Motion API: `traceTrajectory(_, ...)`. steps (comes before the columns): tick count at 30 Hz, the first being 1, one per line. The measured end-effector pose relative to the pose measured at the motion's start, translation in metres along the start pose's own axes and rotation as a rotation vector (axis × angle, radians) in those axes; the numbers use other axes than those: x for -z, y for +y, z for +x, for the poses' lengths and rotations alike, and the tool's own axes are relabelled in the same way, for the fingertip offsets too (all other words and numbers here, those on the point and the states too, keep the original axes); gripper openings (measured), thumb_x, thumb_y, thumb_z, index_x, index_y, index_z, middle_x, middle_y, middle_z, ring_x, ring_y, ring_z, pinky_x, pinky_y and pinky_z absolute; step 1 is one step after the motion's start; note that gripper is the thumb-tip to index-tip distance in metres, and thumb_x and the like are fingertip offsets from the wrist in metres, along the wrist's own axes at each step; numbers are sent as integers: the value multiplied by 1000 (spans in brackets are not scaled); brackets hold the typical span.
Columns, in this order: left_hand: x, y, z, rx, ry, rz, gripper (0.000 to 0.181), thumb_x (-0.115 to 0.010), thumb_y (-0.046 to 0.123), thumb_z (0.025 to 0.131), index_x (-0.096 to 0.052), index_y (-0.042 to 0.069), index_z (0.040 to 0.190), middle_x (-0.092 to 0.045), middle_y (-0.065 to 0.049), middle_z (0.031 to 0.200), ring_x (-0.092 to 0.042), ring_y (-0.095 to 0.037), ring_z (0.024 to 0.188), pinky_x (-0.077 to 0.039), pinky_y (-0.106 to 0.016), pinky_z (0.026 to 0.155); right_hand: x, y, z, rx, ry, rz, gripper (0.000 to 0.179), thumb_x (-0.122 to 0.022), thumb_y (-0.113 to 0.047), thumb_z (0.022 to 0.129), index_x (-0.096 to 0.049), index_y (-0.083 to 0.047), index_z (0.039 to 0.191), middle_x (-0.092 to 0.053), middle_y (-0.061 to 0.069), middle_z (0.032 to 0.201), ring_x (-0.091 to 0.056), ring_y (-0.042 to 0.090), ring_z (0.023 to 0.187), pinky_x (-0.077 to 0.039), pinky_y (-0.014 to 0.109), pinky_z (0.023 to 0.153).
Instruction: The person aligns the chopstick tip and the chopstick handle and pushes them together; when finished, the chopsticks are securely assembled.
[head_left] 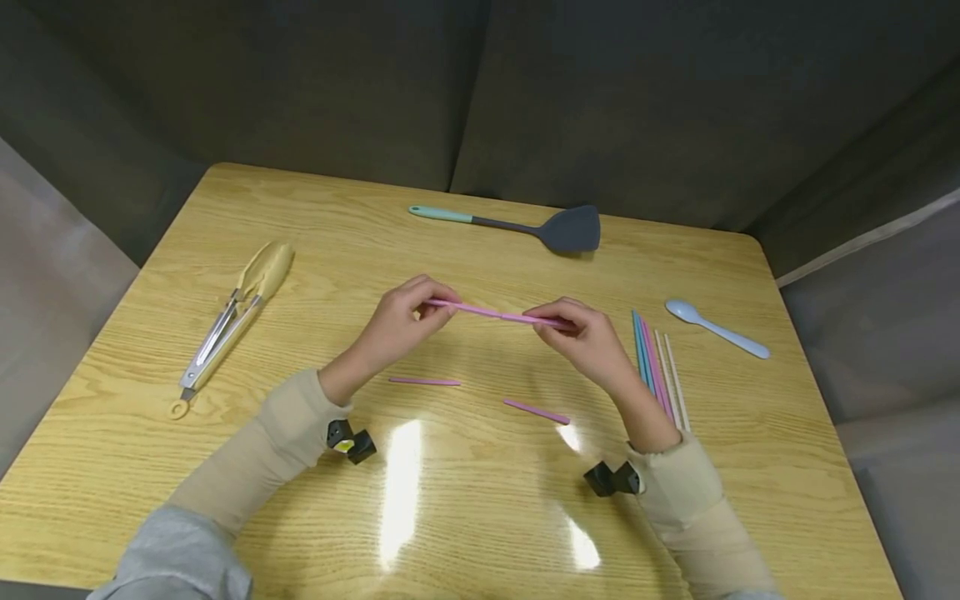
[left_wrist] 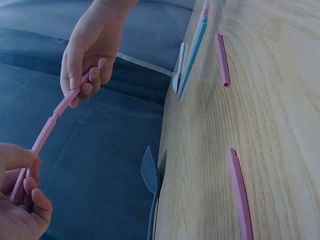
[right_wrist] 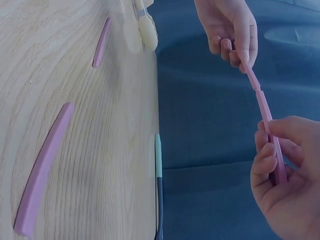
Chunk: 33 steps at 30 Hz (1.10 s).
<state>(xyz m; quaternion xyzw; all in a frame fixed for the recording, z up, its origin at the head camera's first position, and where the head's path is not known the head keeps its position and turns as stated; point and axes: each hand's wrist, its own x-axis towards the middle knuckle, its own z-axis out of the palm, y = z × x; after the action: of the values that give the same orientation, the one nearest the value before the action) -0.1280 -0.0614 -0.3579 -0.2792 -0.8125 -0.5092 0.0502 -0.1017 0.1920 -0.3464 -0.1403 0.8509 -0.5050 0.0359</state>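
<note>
Above the middle of the table, both hands hold a pink chopstick [head_left: 480, 311] made of two sections meeting end to end. My left hand [head_left: 405, 317] pinches its left section between thumb and fingers. The right section is gripped by my right hand [head_left: 581, 333], the fingers curled round its outer part. At the joint [left_wrist: 55, 115] in the left wrist view a small step shows between the sections. Two loose pink chopstick sections lie on the table below the hands, one to the left [head_left: 424, 382] and one to the right [head_left: 537, 411]. A square hole shows in the end of one section [left_wrist: 223, 60].
Tongs [head_left: 232, 325] lie on the left of the wooden table [head_left: 337, 208]. A dark turner [head_left: 570, 230] with a mint handle lies along the back edge. Several blue, pink and white chopsticks [head_left: 654, 362] lie beside my right forearm, with a pale blue spoon [head_left: 716, 327] beyond.
</note>
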Motion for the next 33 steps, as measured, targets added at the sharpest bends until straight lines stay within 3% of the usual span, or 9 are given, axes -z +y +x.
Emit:
traceTrajectory(6,-3,1,-1,-57,32,-5,9,-64,5,81,-68,1,88,-58,-3,77,-48,-10,65,-42,-20,57,-3,-2,0,17,50,-51,15,-61,-13,85,-66,-4,95,-60,8,84,-46,13,63,-39,21,53)
traceTrajectory(18,-7,8,-1,-31,62,-104,7,-65,3,80,-69,0,85,-59,-4,76,-46,-11,64,-40,-20,56,-5,-7,-1,145,142,-21,7,-63,-2,82,-67,2,86,-60,10,79,-47,9,62,-40,16,53)
traceTrajectory(26,-17,6,-5,-115,130,-120,5,-64,-2,79,-67,-2,83,-59,-5,75,-45,-10,62,-39,-20,53,-8,-8,-5,182,148,-25,6,-63,2,80,-66,1,85,-58,6,76,-43,10,59,-38,18,49)
traceTrajectory(33,-21,9,-6,-158,145,-131,5,-63,-4,79,-66,-2,82,-59,-7,74,-44,-10,61,-38,-19,52,-8,-14,-9,189,140,15,5,-60,4,81,-65,3,84,-54,7,74,-41,10,50,-35,20,40)
